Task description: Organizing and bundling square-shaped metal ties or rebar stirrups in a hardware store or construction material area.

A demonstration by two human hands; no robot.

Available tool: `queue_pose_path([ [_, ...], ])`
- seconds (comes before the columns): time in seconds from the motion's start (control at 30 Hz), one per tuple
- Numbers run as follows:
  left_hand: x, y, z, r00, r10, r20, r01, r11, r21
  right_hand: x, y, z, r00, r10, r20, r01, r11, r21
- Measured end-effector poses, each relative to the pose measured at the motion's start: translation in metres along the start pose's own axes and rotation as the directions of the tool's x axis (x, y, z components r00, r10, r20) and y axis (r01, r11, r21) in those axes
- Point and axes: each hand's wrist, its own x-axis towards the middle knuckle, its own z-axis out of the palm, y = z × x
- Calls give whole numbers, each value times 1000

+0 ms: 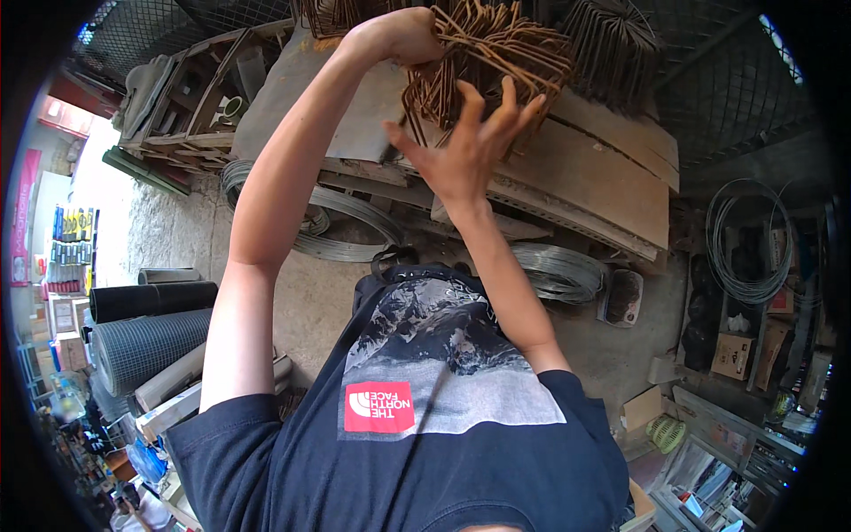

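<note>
A bundle of rusty steel stirrups [505, 53], thin rods bent into frames, stands at the top of the view on a worktable [585, 177]. My left hand [399, 37] reaches up to the bundle's left side, its fingers closed round rods there; the fingertips are partly hidden. Just in front of the same bundle, my right hand [470, 151] is open, with fingers and thumb spread apart and nothing in it. Whether its fingertips touch the rods, I cannot tell. Behind and to the right hangs another cluster of darker bent rods [612, 44].
Coils of grey wire [346, 230] lie under the table, with another coil [558, 270] farther right. Rolls of mesh [151, 350] rest at the left. A wooden rack [199, 89] stands at the back left. Wire loops [749, 239] hang over cardboard boxes [731, 355] at the right.
</note>
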Motion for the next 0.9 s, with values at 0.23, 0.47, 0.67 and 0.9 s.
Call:
queue_pose_path([
  [0.23, -5, 8, -5, 980, -182, 83, 194, 967, -164, 0, 22, 7, 999, -28, -18, 28, 999, -18],
  [0.47, 2, 8, -13, 966, -226, 121, 228, 974, 4, 20, 86, -26, 990, 99, -103, -82, 984, 155],
  [0.67, 14, -17, 3, 971, -121, 207, 189, 918, -350, 26, 80, -25, 981, 122, -149, -125, 992, -9],
  [0.9, 28, -48, 24, 908, 376, 187, -417, 756, 505, -8, -1, -22, 917, 202, 345, -370, 757, 539],
])
